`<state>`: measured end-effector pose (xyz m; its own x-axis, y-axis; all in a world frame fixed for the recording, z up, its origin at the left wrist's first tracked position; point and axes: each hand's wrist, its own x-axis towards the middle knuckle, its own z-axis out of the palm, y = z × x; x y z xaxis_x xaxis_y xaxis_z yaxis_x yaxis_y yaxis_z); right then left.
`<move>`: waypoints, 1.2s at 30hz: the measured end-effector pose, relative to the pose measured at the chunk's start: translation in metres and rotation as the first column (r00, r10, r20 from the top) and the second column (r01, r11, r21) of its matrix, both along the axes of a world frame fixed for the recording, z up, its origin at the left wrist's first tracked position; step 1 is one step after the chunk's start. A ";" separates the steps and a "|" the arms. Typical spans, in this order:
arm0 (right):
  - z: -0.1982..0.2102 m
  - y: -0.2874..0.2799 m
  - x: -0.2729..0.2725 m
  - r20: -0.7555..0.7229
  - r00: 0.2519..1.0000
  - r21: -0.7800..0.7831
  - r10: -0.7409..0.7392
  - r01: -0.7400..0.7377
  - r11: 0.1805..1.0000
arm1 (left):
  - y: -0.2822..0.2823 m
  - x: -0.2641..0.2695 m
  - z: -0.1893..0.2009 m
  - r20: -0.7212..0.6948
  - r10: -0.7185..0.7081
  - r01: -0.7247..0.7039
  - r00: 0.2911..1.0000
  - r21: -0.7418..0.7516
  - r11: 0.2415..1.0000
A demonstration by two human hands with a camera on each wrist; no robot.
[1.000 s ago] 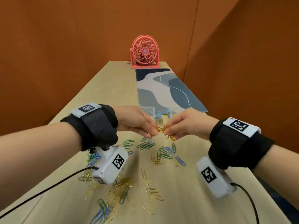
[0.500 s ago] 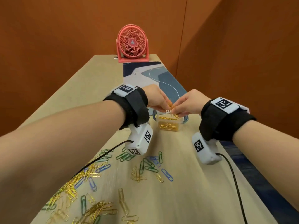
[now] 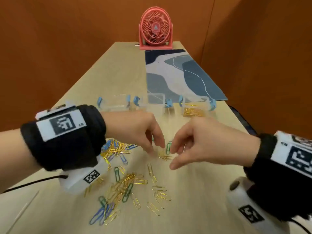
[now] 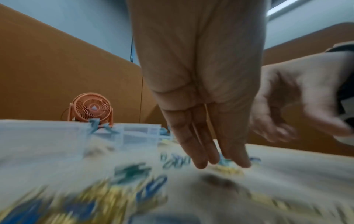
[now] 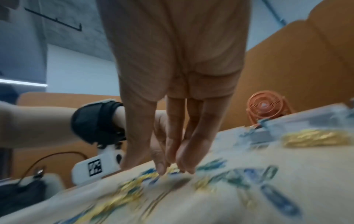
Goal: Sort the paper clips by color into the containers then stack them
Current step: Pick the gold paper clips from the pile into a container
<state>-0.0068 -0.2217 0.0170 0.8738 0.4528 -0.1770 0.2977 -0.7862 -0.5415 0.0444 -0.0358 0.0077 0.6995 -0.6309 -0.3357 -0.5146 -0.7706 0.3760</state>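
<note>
Gold, green and blue paper clips [image 3: 121, 188] lie scattered on the wooden table [image 3: 202, 191]. Three clear containers with blue latches stand in a row behind them: the left one [image 3: 113, 103] and the middle one [image 3: 155, 102] look empty, the right one [image 3: 194, 112] holds gold clips. My left hand [image 3: 157, 149] and right hand [image 3: 172, 157] reach down side by side over a small gold cluster [image 3: 164, 157] beside a green clip [image 3: 168, 147]. In the wrist views the left fingers [image 4: 199, 151] and right fingers [image 5: 172, 151] point down, nearly straight, tips at the table. Both wrist views are blurred.
A red desk fan [image 3: 155, 29] stands at the table's far end, with a blue and white mat [image 3: 177, 76] in front of it. Orange partition walls close in on both sides. A cable [image 3: 25, 184] trails from the left wrist camera, and the table's right edge runs close to the containers.
Both hands have come back from above the right container, where they held gold clips, to the loose clips nearer me. Their fingers are now empty.
</note>
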 end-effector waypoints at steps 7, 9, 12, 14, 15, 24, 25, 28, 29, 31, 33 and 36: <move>-0.037 0.038 -0.041 -0.019 0.998 -0.141 0.062 -0.064 0.988 | 0.027 -0.042 -0.030 -0.032 -0.132 0.128 0.991 -0.092 0.987; -0.039 0.042 -0.043 -0.013 0.998 -0.126 0.057 -0.058 0.990 | 0.037 -0.050 -0.030 -0.047 -0.112 0.107 0.993 -0.110 0.988; -0.041 0.041 -0.041 -0.002 0.999 -0.086 0.054 -0.054 0.995 | 0.050 -0.058 -0.030 -0.029 -0.022 0.018 0.999 -0.127 0.992; -0.040 0.040 -0.040 0.006 0.999 -0.073 0.046 -0.046 0.996 | 0.054 -0.062 -0.032 0.041 0.110 -0.104 0.993 -0.139 0.985; -0.040 0.040 -0.040 0.003 0.999 -0.069 0.033 -0.033 0.997 | 0.054 -0.065 -0.033 0.072 0.160 -0.149 0.984 -0.140 0.979; -0.041 0.046 -0.033 -0.086 0.996 -0.079 -0.013 0.006 0.997 | 0.034 -0.081 -0.043 0.034 0.160 -0.151 0.986 -0.186 0.971; -0.041 0.046 -0.032 -0.114 0.993 -0.080 -0.014 0.004 0.997 | 0.034 -0.081 -0.042 0.014 0.167 -0.161 0.986 -0.199 0.967; -0.041 0.045 -0.030 -0.176 0.984 -0.088 0.001 -0.016 0.996 | 0.033 -0.079 -0.040 -0.009 0.163 -0.161 0.987 -0.205 0.965; -0.041 0.045 -0.029 -0.179 0.984 -0.097 0.011 -0.028 0.995 | 0.032 -0.079 -0.040 -0.002 0.158 -0.155 0.987 -0.200 0.967; -0.042 0.044 -0.029 -0.176 0.984 -0.113 0.023 -0.043 0.993 | 0.030 -0.077 -0.039 0.023 0.151 -0.144 0.988 -0.192 0.971; -0.042 0.042 -0.029 -0.168 0.985 -0.115 0.031 -0.051 0.992 | 0.028 -0.075 -0.038 0.033 0.158 -0.149 0.987 -0.192 0.970; -0.040 0.035 -0.025 -0.167 0.986 -0.075 0.003 -0.015 0.997 | 0.031 -0.068 -0.035 -0.009 0.220 -0.217 0.976 -0.207 0.954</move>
